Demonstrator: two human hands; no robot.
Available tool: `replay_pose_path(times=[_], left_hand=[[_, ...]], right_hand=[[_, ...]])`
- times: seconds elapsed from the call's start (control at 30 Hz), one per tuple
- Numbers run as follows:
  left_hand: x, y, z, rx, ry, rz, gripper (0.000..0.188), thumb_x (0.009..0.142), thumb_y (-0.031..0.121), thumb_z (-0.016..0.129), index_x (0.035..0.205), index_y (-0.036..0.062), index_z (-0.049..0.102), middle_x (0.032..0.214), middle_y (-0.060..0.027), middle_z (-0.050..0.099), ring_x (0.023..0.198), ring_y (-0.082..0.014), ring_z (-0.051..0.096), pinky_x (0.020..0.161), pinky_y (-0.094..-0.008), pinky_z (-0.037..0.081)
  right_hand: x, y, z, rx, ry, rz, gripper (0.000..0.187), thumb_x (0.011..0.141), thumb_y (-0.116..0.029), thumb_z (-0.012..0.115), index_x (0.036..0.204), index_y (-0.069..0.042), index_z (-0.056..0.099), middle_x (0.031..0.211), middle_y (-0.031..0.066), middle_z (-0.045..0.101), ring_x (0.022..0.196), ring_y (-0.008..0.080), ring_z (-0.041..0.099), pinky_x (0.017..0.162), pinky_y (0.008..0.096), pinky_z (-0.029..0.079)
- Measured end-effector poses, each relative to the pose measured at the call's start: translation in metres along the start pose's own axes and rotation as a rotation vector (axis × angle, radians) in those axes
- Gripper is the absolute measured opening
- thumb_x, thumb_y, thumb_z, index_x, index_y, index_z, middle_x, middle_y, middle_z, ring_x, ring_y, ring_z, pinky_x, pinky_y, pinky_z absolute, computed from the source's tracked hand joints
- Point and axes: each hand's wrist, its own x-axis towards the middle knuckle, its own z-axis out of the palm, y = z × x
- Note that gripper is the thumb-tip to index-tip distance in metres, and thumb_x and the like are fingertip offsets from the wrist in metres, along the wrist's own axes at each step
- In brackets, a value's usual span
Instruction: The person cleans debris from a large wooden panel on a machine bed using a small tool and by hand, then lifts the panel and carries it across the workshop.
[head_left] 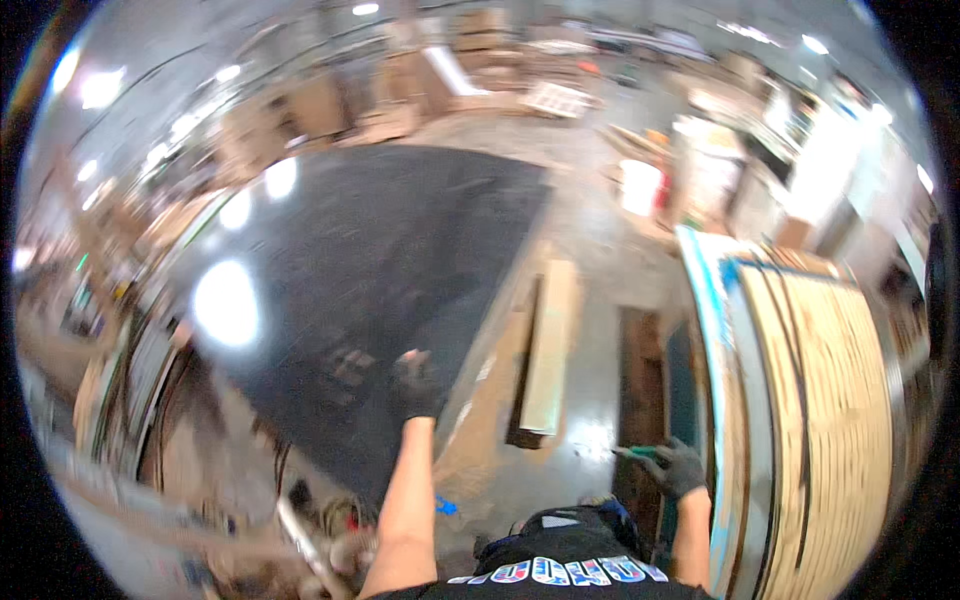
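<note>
A large glossy black panel (380, 250) fills the middle and left, tilted, with bright lamp reflections on its surface. My left hand (415, 385), in a dark glove, reaches over the panel's near right part. Its fingers look stretched out, with light fingertips, though the dark glove blends into the black and blurs. Low on the right, my right hand (683, 472), also in a dark glove, is closed around a slim tool with a green handle (638, 452). The tool's thin tip points left; its exact kind is too blurred to make out.
A long boxy beam (548, 350) lies on the floor right of the panel. Close on my right stands a stack of ribbed pale boards (825, 400) with dark straps. A white bucket (640, 187) and cartons (325, 105) are farther off. A blue scrap (446, 507) lies near my feet.
</note>
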Motion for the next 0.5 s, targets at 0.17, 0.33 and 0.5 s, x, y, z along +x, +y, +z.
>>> replay_pose_path(times=[0.17, 0.33, 0.5], left_hand=[[0.061, -0.026, 0.087, 0.044, 0.046, 0.128, 0.031, 0.082, 0.021, 0.061, 0.110, 0.0078, 0.064, 0.116, -0.0164, 0.062, 0.116, -0.0338, 0.054, 0.102, -0.0460, 0.039], [0.127, 0.023, 0.092, 0.326, -0.034, -0.155, 0.045, 0.089, 0.031, 0.058, 0.126, 0.0053, 0.057, 0.132, -0.0178, 0.054, 0.127, -0.0359, 0.046, 0.110, -0.0460, 0.032], [0.148, -0.027, 0.114, 0.580, -0.027, -0.271, 0.045, 0.092, 0.030, 0.057, 0.128, 0.0033, 0.056, 0.136, -0.0175, 0.051, 0.125, -0.0342, 0.048, 0.107, -0.0450, 0.037]], right_hand=[[0.066, 0.032, -0.001, 0.039, -0.136, 0.071, 0.034, 0.082, -0.052, 0.062, 0.099, -0.025, 0.073, 0.103, 0.0179, 0.067, 0.098, 0.0352, 0.063, 0.085, 0.0457, 0.049], [0.135, 0.110, 0.027, -0.064, -0.133, 0.149, 0.036, 0.087, -0.054, 0.054, 0.107, -0.027, 0.069, 0.108, 0.0149, 0.060, 0.095, 0.0346, 0.061, 0.083, 0.0459, 0.048], [0.272, 0.190, 0.026, -0.191, -0.026, 0.245, 0.027, 0.089, -0.044, 0.057, 0.105, -0.029, 0.070, 0.102, 0.0127, 0.064, 0.091, 0.0336, 0.062, 0.079, 0.0469, 0.049]])
